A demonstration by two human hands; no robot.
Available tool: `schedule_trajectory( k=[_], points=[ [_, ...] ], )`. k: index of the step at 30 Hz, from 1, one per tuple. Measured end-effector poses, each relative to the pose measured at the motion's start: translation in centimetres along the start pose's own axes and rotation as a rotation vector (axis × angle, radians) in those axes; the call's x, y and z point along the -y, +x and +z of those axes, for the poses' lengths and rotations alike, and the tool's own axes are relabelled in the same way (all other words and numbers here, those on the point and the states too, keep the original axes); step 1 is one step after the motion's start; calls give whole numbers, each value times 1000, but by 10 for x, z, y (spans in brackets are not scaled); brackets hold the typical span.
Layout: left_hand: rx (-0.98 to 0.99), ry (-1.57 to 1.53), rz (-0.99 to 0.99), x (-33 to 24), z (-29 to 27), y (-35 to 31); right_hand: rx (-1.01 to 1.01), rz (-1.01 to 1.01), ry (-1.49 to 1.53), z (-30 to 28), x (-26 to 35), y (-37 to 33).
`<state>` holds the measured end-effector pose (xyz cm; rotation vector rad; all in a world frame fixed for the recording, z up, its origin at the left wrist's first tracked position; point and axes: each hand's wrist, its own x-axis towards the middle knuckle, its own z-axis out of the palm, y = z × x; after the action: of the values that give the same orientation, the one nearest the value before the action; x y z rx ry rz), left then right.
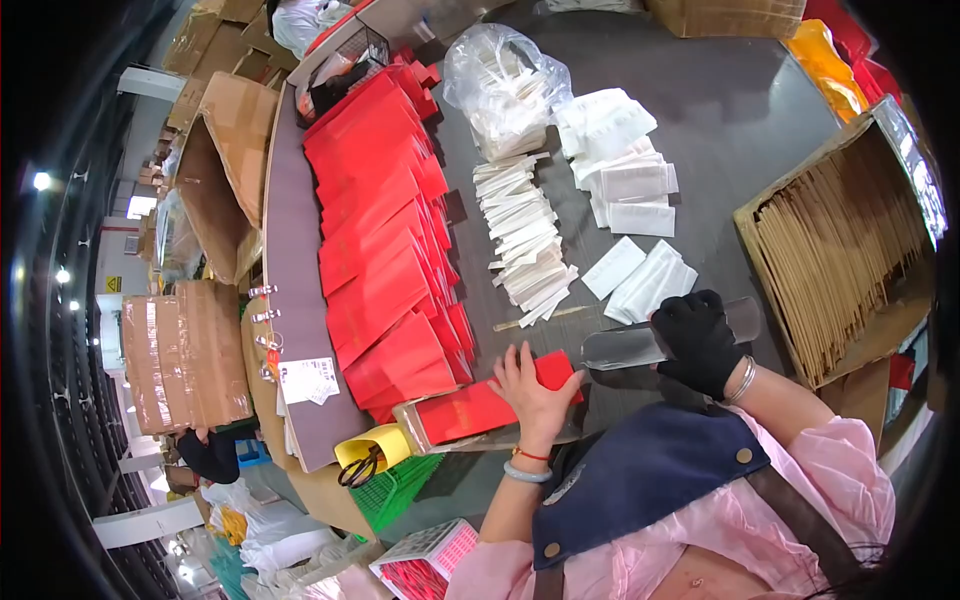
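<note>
My left hand (535, 392), bare, lies with fingers spread on a flat red packet (465, 412) at the table's near edge. Under the packet's left end a strip of brown cardboard shows. My right hand (697, 343) wears a black glove, its fingers curled round a long, clear, glossy plastic piece (625, 349). That piece reaches left to just beside the packet and right past the glove; its exact kind is unclear. Folded white paper slips (652, 283) lie just beyond the glove. Further left, overlapping red packets (385, 260) run in a long row.
A long pile of white folded slips (522, 240) runs up the middle, with a clear bag (505, 75) of more behind. An open carton (765, 225) of brown cardboard pieces stands right. Scissors (360, 467) sit by a yellow holder (378, 446) at the table's corner.
</note>
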<state>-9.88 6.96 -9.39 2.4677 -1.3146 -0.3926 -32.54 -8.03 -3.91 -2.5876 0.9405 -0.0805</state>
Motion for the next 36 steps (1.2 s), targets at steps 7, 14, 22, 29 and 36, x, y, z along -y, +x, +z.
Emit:
schedule_trajectory(
  k=[7,14,22,29,36],
  points=[
    [48,-149,-4,7,-4,-1,154,-74,51,14,4,7],
    [128,-81,63,8,-12,15,119,-253,237,63,29,32],
    [-137,18,289,22,1,89,-186,128,67,35,-63,37],
    [-131,60,352,-1,-11,93,-220,413,158,30,-38,52],
    [-3,-249,498,-86,32,76,-686,482,405,-6,-110,-41]
  ],
)
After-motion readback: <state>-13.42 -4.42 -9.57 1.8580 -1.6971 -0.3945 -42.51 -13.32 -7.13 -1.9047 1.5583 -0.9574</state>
